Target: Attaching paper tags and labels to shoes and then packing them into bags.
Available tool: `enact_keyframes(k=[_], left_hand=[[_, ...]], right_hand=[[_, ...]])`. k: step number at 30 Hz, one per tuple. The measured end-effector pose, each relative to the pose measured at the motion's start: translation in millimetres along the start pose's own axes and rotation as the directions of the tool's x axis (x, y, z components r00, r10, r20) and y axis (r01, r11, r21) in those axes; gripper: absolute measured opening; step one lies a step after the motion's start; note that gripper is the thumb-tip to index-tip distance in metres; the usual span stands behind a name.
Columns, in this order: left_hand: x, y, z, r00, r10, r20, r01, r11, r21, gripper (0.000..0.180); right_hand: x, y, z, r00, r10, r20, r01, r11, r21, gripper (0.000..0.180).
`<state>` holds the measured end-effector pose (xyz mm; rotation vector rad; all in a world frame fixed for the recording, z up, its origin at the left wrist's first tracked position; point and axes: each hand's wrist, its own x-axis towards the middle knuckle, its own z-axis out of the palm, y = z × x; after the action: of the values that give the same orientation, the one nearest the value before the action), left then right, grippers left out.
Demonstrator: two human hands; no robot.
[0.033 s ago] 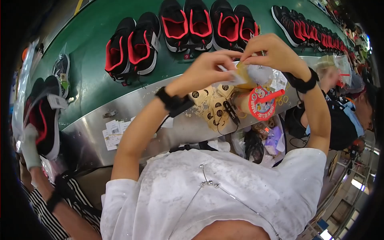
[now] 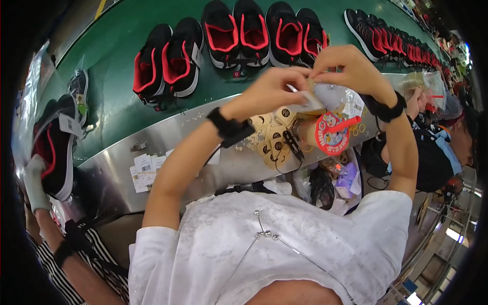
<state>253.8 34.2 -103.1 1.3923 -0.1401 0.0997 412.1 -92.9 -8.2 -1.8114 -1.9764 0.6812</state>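
Observation:
My left hand is closed in a pinch on a small white paper tag, which slants down from the fingers. Close beside it, the fingertips of my right hand are pinched together; what they grip is too small to make out. Both hands hover over the steel ledge, just in front of a pair of black shoes with red linings. Under them stand a drink cup with a printed red lid and a red straw. Beside the cup lie tan cards with black round marks and a black tool, perhaps small snips.
More black-and-red shoes line the green table. White printed tags lie on the steel ledge. At left, a co-worker's gloved hand holds a shoe. Another person's hand shows at right.
My left hand has shifted slightly right with the white tag. A yellowish piece between my hands has turned and shows less. At left, the co-worker's shoe has moved slightly.

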Motion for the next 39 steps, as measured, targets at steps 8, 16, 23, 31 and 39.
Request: enact_keyframes(k=[8,16,23,31,39], left_hand=[[34.9,-23.9,16.4,0.965,-0.214,0.15,0.243,0.945,-0.22,0.012],[5.2,24.3,-9.7,0.89,-0.116,-0.441,0.009,0.971,-0.238,0.02],[-7.3,51.9,-1.4,0.81,-0.047,-0.585,-0.118,0.963,-0.241,0.021],[-12.4,57.2,-2.5,0.797,-0.03,-0.603,-0.148,0.958,-0.244,0.021],[-6.1,46.2,-5.8,0.698,0.319,-0.641,-0.164,0.943,0.291,0.015]], right_hand=[[-55.6,0.9,-18.4,0.737,0.253,-0.627,0.29,0.719,0.631,0.01],[-10.3,-21.2,-37.7,0.885,0.297,-0.36,-0.188,0.933,0.307,0.014],[32.3,-55.0,-15.1,0.942,0.009,-0.335,-0.029,0.998,-0.054,0.023],[39.7,-59.1,-10.1,0.939,0.025,-0.342,-0.062,0.994,-0.096,0.03],[53.9,-54.5,-3.5,0.932,-0.056,-0.359,-0.06,0.951,-0.303,0.023]])
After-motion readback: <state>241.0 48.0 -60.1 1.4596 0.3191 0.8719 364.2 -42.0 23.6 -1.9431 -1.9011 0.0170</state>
